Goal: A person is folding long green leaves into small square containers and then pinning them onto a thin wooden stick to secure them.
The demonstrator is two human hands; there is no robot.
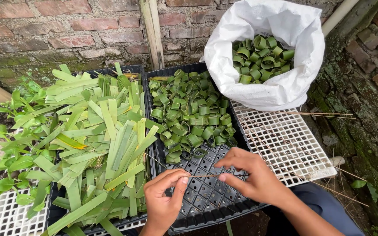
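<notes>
Both hands meet over the near end of a black plastic seedling tray [206,192] and pinch a thin, pale brown wooden stick [202,175] between them. The left hand [165,199] grips one end with thumb and forefinger, while the right hand [252,175] grips the other end with its fingertips, so the stick spans the short gap between them.

Beyond the hands, the far part of that black tray is heaped with small green leaf strips rolled into rings [191,113]. Just to its left, a second black plastic tray [110,72] holds a loose pile of flat, cut green leaf strips [97,140]. On the right lies a white plastic grid tray [285,140] with several more thin sticks [324,114] resting across it. At its far end stands an open white woven sack [276,83], partly filled with more rolled green leaf rings [261,59]. A red brick wall [66,30] stands behind.
</notes>
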